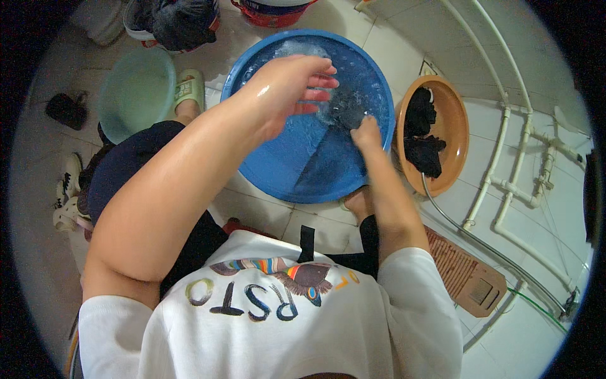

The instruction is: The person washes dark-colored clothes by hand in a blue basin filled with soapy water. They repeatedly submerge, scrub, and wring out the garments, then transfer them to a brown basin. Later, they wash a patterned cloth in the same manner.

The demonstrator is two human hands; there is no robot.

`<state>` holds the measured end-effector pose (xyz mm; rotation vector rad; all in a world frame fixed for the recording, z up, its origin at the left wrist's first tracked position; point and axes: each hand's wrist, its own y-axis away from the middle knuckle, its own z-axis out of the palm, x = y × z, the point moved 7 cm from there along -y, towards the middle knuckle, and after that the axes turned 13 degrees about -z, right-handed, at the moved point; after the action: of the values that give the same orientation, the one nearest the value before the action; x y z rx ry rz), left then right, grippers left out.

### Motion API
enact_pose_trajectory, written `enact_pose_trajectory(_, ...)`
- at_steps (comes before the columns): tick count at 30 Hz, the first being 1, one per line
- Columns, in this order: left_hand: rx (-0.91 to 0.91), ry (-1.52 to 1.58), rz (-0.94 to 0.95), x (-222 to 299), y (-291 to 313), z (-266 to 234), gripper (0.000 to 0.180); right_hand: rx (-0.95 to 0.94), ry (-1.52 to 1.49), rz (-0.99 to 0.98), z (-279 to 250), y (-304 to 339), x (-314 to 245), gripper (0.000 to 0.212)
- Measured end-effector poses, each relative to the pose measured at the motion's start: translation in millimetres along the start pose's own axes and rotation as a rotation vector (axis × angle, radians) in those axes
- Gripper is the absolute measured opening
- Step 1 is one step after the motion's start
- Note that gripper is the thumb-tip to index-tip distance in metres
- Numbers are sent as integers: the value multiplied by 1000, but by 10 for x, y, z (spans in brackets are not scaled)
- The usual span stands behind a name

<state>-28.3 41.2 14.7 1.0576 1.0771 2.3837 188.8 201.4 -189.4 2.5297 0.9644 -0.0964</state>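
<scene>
A big round blue tub (271, 170) of water stands on the floor before me. My left hand (300, 85) hovers above it with wet skin, its fingers apart and nothing in them. At the tub's right side, my right hand (366, 134) is closed at the edge of a dark piece of clothing (350, 104), which lies in the rippling, foamy water. The water blurs its outline, so I cannot tell what kind of garment it is.
Right of the tub is an orange basin (451, 151) with black clothes (421, 126), a metal hose and a brown washboard (464, 271). Pipes (505, 145) run along the wall. A pale green basin (137, 95), a bucket of dark clothes (180, 25) and a red bucket (271, 14) stand beyond.
</scene>
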Motion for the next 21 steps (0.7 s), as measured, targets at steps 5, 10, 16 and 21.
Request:
enact_pose_trajectory(5, 19, 0, -8, -65, -21, -24, 32, -77, 286, 41, 1101, 416, -256, 33)
enact_pose_trajectory(10, 15, 6, 1, -67, -37, -13, 31, -629, 199, -133, 1623, 506, -204, 30)
enact_pose_trajectory(16, -6, -15, 44, -57, -93, 23, 23, -431, 3, -330, 845, 467, -426, 37)
enact_pose_trajectory(21, 48, -168, 42, -174, -294, 39, 20, -72, -367, -162, -943, 471, -597, 34)
